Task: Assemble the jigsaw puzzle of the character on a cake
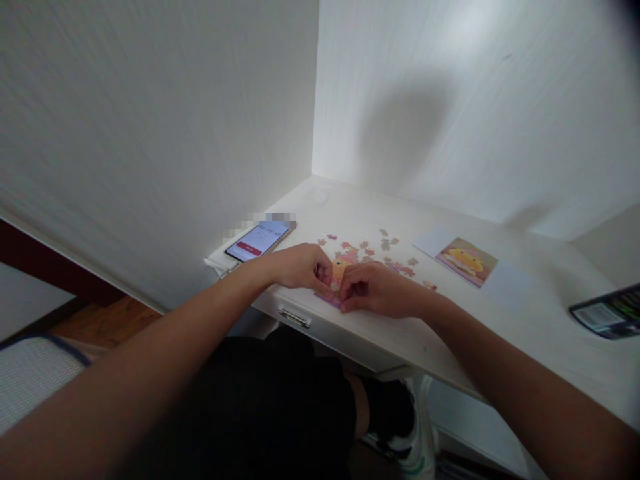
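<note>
A partly joined jigsaw puzzle, yellow with pink and purple parts, lies near the front edge of the white desk. My left hand curls at its left side, with thumb and fingers closed on the puzzle's lower part. From the right, my right hand meets it with bent fingers, thumb and forefinger pinched at the puzzle's lower right edge. The fingers cover whatever small piece lies between them. Behind and to the right of my hands, several loose puzzle pieces are scattered, some face down and greyish-brown.
A phone showing a timer lies at the left by the wall. Right of the pieces is a picture card with a yellow figure, on white paper. A dark labelled container stands far right. The desk front has a drawer handle.
</note>
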Motion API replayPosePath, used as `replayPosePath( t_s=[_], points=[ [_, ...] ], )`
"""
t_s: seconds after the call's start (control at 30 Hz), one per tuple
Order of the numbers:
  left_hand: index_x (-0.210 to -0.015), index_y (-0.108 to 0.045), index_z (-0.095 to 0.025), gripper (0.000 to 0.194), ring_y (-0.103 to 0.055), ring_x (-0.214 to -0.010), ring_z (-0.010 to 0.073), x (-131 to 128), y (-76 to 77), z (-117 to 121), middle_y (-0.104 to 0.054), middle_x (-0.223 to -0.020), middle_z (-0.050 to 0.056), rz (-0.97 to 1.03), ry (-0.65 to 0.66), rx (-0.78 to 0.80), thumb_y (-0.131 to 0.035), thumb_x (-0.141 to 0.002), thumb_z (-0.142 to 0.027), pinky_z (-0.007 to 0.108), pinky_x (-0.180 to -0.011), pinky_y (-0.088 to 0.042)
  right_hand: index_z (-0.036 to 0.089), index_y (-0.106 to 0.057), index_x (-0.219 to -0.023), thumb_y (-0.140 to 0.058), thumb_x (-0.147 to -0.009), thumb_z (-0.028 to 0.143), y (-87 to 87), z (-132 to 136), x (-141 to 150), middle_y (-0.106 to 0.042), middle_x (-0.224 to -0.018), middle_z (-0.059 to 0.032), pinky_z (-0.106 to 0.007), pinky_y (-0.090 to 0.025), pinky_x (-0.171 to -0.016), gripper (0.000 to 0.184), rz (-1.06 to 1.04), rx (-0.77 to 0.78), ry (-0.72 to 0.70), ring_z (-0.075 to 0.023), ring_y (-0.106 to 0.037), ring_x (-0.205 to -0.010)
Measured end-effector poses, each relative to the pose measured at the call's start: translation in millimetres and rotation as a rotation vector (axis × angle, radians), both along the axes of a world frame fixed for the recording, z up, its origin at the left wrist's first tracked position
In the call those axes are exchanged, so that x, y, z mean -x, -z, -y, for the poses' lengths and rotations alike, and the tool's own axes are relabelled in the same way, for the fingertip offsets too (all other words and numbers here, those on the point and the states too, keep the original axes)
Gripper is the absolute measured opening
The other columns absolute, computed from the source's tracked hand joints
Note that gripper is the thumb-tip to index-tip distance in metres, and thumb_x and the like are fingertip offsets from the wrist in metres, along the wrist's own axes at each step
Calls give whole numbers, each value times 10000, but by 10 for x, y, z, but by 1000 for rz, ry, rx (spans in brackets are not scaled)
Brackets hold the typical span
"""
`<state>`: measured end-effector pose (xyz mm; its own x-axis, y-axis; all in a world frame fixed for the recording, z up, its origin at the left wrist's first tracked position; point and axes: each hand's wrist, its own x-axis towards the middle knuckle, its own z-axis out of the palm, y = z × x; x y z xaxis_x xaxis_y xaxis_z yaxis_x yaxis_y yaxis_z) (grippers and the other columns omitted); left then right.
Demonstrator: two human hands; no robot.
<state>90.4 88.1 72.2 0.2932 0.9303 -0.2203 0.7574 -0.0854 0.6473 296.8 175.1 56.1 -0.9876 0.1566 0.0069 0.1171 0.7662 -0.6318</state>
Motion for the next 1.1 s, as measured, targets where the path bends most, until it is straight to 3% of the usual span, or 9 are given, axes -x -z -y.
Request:
replayPosePath(
  t_s=[0.17,0.23,0.37,0.5,0.67,0.9,1.1],
  points=[
    [-809,-716,-147,229,-520,-620,101,80,23,2,-630,-691,-8,40,70,-60,-757,-799,-372,227,-565,-342,188,-736,-867,-702,-868,339,-2,-56,-14,-701,-850,-13,-261,-424,-681,154,-78,83,-9,-131,-600,-754],
    [-790,-705,-140,234,-503,-598,99,135,34,-17,-616,-664,-7,23,15,-167,-715,-843,-368,232,-553,-333,180,-736,-830,-680,-877,363,-23,-100,-21,-682,-755,-8,-257,-404,-621,197,-159,113,136,-120,-565,-665],
    [-884,-707,-133,124,-556,-668,126,210,93,-108,-663,-780,22,-190,-295,-453,-686,-858,-252,248,-610,-383,164,-733,-799,-673,-859,399,-50,-212,-29,-660,-677,-15,-262,-368,-562,250,-366,13,501,-118,-525,-592],
    [-1184,-678,-132,328,-626,-903,189,180,192,-219,-685,-1094,94,-282,-354,-526,-624,-861,-137,313,-847,-467,158,-722,-772,-685,-837,394,-1,-314,-23,-662,-669,-21,-261,-384,-571,247,-504,-56,621,-120,-536,-596],
    [-1287,-625,-93,405,-585,-1123,261,99,277,-374,-638,-1248,138,-340,-369,-552,-595,-892,-177,379,-1014,-436,156,-714,-779,-680,-831,384,60,-352,-16,-638,-638,-11,-251,-382,-546,236,-548,-47,671,-111,-519,-564],
    [-1154,-711,-155,275,-644,-841,182,-19,249,-578,-724,-1003,67,-310,-379,-540,-623,-893,-168,294,-863,-480,158,-721,-785,-674,-825,350,67,-353,-13,-663,-670,-20,-254,-403,-571,202,-572,-73,678,-123,-559,-597],
    [-1171,-706,-134,299,-628,-859,183,-52,261,-625,-712,-1003,87,-327,-357,-540,-591,-895,-128,288,-837,-463,149,-717,-772,-668,-812,328,87,-413,-5,-655,-651,-17,-257,-408,-577,189,-601,-32,726,-120,-552,-586]
  ],
)
